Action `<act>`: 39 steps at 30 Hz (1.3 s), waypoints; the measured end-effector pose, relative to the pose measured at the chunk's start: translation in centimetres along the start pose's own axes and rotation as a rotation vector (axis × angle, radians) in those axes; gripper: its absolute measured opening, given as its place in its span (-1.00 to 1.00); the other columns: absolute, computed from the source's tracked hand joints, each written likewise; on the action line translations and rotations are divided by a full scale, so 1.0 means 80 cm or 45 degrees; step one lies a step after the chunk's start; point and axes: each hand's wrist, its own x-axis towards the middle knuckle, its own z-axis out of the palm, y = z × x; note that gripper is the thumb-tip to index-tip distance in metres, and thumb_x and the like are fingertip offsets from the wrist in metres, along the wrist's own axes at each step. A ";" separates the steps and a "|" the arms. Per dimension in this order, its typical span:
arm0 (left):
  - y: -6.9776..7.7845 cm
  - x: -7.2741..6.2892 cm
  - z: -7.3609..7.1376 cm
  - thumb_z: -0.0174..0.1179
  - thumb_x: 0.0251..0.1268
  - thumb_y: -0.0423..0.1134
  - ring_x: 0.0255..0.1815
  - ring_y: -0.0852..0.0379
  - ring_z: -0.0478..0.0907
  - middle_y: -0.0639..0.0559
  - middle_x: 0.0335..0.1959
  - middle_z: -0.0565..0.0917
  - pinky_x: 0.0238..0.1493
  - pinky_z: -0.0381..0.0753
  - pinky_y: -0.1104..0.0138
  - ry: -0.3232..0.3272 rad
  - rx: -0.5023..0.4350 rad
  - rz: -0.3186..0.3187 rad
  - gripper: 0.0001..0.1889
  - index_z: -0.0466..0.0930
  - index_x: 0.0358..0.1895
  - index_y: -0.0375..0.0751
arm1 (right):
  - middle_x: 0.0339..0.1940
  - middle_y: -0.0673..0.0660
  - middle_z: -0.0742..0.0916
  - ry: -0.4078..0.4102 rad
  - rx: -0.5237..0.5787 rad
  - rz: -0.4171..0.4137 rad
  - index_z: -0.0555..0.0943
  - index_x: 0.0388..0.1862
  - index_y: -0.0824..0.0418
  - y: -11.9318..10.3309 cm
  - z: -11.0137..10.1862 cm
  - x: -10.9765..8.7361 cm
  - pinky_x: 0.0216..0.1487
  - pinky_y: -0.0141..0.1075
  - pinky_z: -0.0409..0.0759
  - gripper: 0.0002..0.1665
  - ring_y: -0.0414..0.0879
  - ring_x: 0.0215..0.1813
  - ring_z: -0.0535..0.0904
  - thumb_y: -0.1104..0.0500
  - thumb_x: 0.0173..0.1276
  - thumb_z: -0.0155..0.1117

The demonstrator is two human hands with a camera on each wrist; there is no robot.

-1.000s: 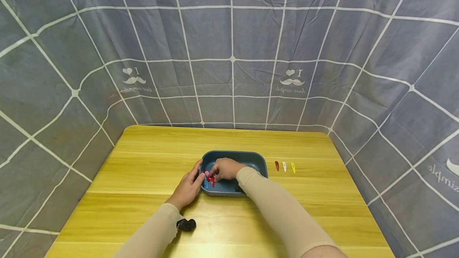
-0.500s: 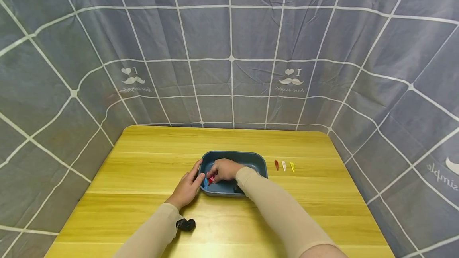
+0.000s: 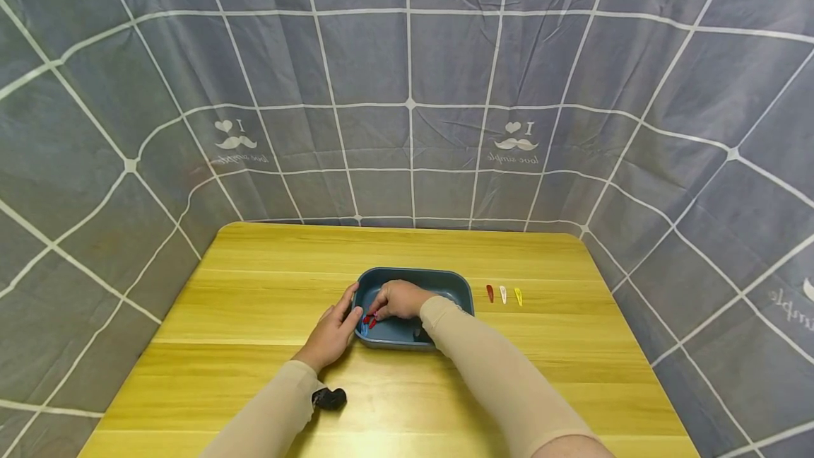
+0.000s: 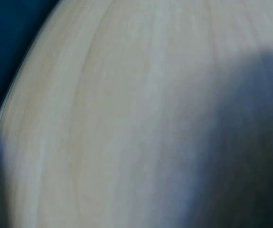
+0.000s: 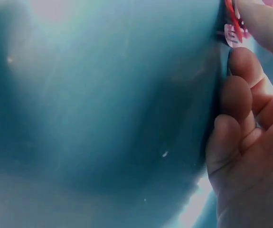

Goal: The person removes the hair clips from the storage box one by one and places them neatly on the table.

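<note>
A dark blue tray [image 3: 458, 288] sits mid-table. My right hand [image 3: 376, 314] reaches into its left end and pinches a red hair clip [image 3: 369, 319]; a blue clip [image 3: 364, 329] lies just below it. The right wrist view shows my curled fingers [image 5: 238, 95] against the tray's teal floor [image 5: 103, 95], with red and pink clips [image 5: 231, 26] at the top right. My left hand [image 3: 343, 316] rests with straight fingers against the tray's left outer wall. The left wrist view is a blur of wooden table [image 4: 103, 118].
A red clip [image 3: 490, 293], a white clip [image 3: 504, 294] and a yellow clip [image 3: 518, 296] lie in a row on the table right of the tray. A small black object [image 3: 331, 398] sits by my left forearm. Grey checked curtains surround the table.
My right fingers have shifted slightly lower and left in the tray with the red clip. The pink clip seen a second ago is now hidden in the head view. My left hand has stayed put.
</note>
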 end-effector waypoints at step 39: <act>-0.009 0.019 -0.009 -0.08 0.71 0.17 0.55 -0.35 0.36 -0.14 0.61 0.40 0.54 0.25 -0.34 -0.018 -0.006 0.004 -0.37 0.04 0.72 0.34 | -0.26 0.11 0.79 0.402 0.341 0.141 0.60 0.45 0.18 0.009 -0.078 -0.063 -0.22 -0.34 0.68 -0.47 -0.13 -0.32 0.66 0.22 0.54 0.33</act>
